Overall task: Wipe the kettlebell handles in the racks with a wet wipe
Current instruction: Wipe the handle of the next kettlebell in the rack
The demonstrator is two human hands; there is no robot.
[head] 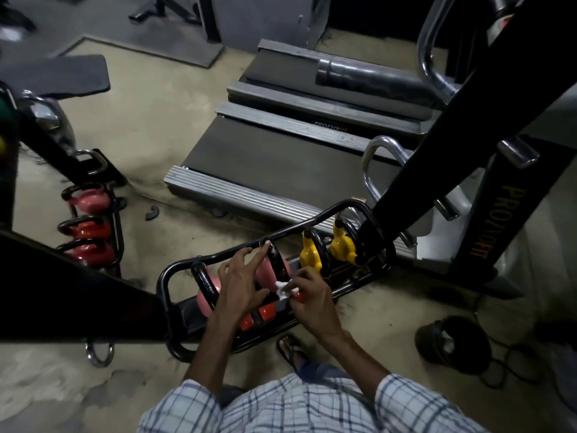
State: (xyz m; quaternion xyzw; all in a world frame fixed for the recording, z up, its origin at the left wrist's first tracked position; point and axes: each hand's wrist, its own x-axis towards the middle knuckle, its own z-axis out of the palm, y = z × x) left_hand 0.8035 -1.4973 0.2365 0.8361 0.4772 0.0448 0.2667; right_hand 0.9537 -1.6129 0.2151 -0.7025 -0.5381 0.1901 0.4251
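A black tubular rack [218,256] on the floor holds pink kettlebells [206,300], red ones [265,312] and two yellow ones [310,254]. My left hand [242,284] lies with straight fingers over the middle pink kettlebell, fingertips touching its black handle [278,260] near the rack's top bar. My right hand [312,300] pinches a crumpled white wet wipe [282,290] just below that handle. The kettlebell under my left hand is mostly hidden.
A second rack [93,226] with pink and red kettlebells stands at the left. Treadmill decks [265,164] lie beyond the rack, a black machine upright [437,157] rises at right. Black sandals [449,339] and cables sit on the floor at right. My sandalled foot [292,348] is beside the rack.
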